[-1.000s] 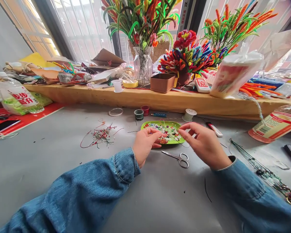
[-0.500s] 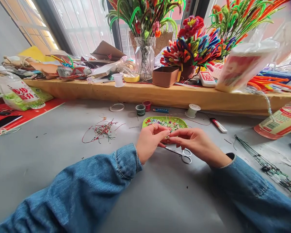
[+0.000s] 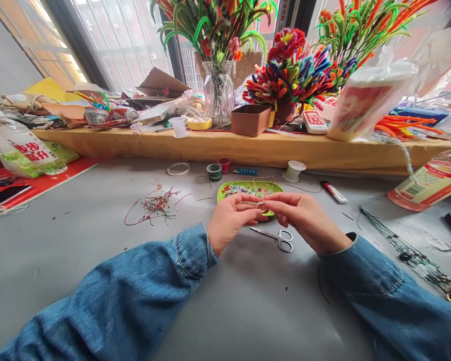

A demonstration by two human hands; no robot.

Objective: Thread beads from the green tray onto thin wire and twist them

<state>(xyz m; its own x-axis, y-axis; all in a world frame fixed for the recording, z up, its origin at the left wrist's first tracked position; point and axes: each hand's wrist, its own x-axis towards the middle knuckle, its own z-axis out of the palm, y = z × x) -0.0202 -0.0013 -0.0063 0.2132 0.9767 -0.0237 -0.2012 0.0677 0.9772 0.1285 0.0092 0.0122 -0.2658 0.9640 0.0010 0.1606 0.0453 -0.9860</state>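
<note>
My left hand and my right hand meet fingertip to fingertip over the front edge of a green tray of small coloured beads. Both are closed in a pinch on a thin cord, with a small light-coloured bit on it that is too fine to make out. Just below the fingers, small scissors lie on the grey table, their tips pointing left. A tangle of cord scraps is left of my left hand.
Behind the tray are a green spool, a red spool, a white spool and a blue lighter. A glue tube, knotted dark cords and a bottle stand or lie right. A cluttered ledge runs behind.
My fingers have shifted on the cord, the left fingers now lying straighter. More of the scissors shows. The whole view has shifted slightly.
</note>
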